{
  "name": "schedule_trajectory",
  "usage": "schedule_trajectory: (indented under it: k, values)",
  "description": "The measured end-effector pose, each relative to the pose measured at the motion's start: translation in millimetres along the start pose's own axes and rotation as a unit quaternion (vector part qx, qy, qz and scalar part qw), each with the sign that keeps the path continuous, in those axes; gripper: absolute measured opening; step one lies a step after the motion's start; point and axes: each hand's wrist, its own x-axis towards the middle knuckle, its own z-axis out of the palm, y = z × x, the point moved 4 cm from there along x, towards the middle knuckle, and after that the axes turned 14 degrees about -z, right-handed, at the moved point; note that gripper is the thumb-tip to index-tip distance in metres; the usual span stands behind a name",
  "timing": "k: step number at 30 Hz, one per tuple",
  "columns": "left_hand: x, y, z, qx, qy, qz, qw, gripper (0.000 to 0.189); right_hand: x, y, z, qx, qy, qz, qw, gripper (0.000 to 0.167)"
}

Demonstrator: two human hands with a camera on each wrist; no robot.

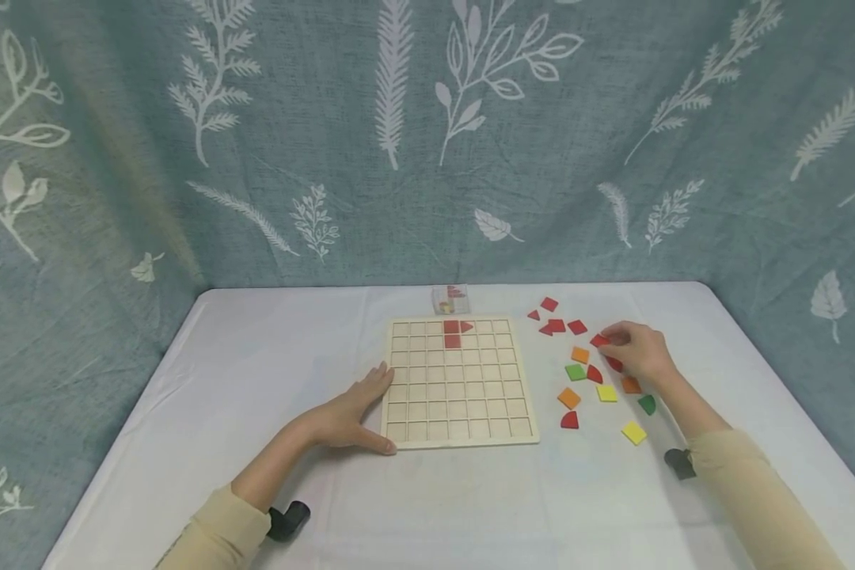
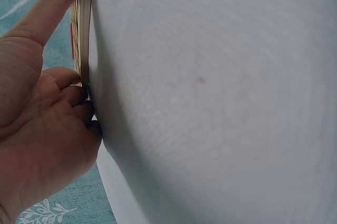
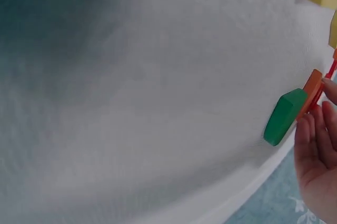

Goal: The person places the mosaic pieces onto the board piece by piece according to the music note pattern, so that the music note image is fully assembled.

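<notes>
A wooden grid board lies on the table; red squares and a red triangle sit in its upper cells. My left hand rests against the board's left side, fingers spread along the edge and thumb at the near left corner. In the left wrist view that hand touches the board's edge. Over on the right, my right hand pinches a red square tile between thumb and fingers. A red quarter-circle tile lies partly hidden under this hand.
Loose tiles lie right of the board: red squares, orange squares, yellow squares, a green square and a green quarter circle. Behind the board stands a small clear case with coloured shapes. A patterned curtain hangs behind the table.
</notes>
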Motion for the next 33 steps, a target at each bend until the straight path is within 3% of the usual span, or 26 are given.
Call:
schedule_trajectory:
  k: [6,14,23,33]
  values:
    - [0.8,-1.4,0.7,0.007,0.002,0.004,1.0,0.12,3.3,-15,10,0.039,0.021,-0.026,0.9987,0.044]
    - [0.3,-1.8,0.5,0.007,0.003,-0.001,1.0,0.12,19.1,-67,50,0.139,0.0,-0.073,0.9877,0.034]
    - [0.2,-0.7,1.1,0.005,0.004,-0.001,1.0,0.119,36.6,-118,91,0.107,-0.044,-0.136,0.9839,0.027]
    - [-0.6,-0.9,1.6,0.005,0.004,0.001,1.0,0.118,47.4,-140,108,0.062,-0.066,-0.229,0.9693,0.017]
